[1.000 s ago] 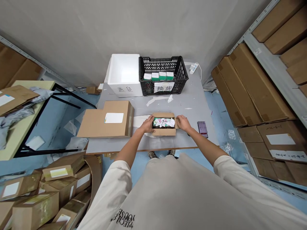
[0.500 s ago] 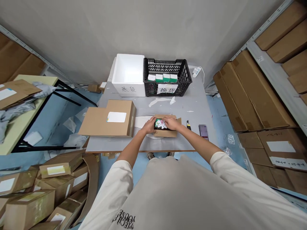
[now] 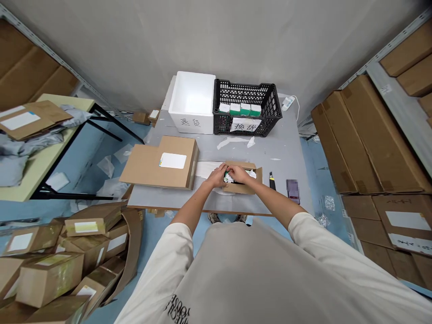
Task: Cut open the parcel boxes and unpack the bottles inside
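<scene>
A small open cardboard box (image 3: 240, 187) lies on the table in front of me, its flaps spread. Inside are crumpled white paper scraps (image 3: 251, 173) and, at the left end, a small green-and-white box (image 3: 227, 177), mostly covered by my fingers. My left hand (image 3: 218, 177) is closed on that small box from the left side. My right hand (image 3: 238, 173) reaches in from the right, its fingers pinched at the same green-and-white box close to the left fingertips. The carton's middle is hidden beneath my right hand.
A larger cardboard box (image 3: 175, 155) lies on the left. Behind stand a white foam bin (image 3: 191, 121) and a black crate (image 3: 246, 118) holding several green-and-white boxes. A utility knife (image 3: 272, 182) and a phone (image 3: 293, 191) lie to the right. Cartons (image 3: 50, 274) pile up at lower left.
My right hand has moved left and my hands have come together at the left end of the carton. White scraps now show at the right end. The view has shifted slightly.
</scene>
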### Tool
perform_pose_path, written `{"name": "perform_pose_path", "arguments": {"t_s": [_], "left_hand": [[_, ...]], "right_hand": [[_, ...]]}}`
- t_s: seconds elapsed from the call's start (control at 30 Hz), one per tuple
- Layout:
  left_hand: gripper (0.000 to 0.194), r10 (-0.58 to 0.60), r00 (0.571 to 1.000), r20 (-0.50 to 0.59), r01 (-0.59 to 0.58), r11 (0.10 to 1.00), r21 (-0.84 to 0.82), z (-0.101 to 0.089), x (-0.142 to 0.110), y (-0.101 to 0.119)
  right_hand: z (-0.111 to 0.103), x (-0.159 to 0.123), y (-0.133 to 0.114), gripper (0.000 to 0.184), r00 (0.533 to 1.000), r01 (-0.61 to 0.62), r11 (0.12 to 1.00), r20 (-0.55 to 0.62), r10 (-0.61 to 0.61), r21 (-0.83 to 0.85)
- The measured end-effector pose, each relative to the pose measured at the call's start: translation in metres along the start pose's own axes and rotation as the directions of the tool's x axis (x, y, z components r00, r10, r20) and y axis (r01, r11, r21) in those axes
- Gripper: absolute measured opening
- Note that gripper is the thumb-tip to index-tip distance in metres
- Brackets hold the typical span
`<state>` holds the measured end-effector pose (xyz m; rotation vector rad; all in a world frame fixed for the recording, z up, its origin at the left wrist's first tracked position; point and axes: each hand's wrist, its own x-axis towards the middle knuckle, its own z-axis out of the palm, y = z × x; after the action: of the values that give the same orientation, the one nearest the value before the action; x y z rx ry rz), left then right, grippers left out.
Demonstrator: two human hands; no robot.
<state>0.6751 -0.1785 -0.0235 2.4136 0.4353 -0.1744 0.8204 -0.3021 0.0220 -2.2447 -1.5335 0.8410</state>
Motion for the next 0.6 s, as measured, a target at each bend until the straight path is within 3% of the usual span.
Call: {"name": "perform_pose_path", "arguments": {"t_s": [0.17,0.33,0.6], "left_hand": [[0.121,0.004,1.000,-0.002,-0.004,1.000,-0.023,0.001,0.000,-0.003],[0.123,0.005,1.000,0.001,-0.005,1.000,-0.023,0.003,-0.001,-0.004],[0.133,0.002,1.000,-0.006,-0.002,0.996,-0.084,-0.002,-0.005,-0.002]], "right_hand": [[0.012,-0.004,0.008,0.020,0.998,0.053,0.997,0.041,-0.051,-0.050],[0.008,-0.006,0.013,0.026,0.998,0.013,0.977,-0.065,-0.027,-0.214],[0.012,0.000,0.001,0.042,1.000,-0.010,0.915,-0.024,0.001,-0.404]]}}
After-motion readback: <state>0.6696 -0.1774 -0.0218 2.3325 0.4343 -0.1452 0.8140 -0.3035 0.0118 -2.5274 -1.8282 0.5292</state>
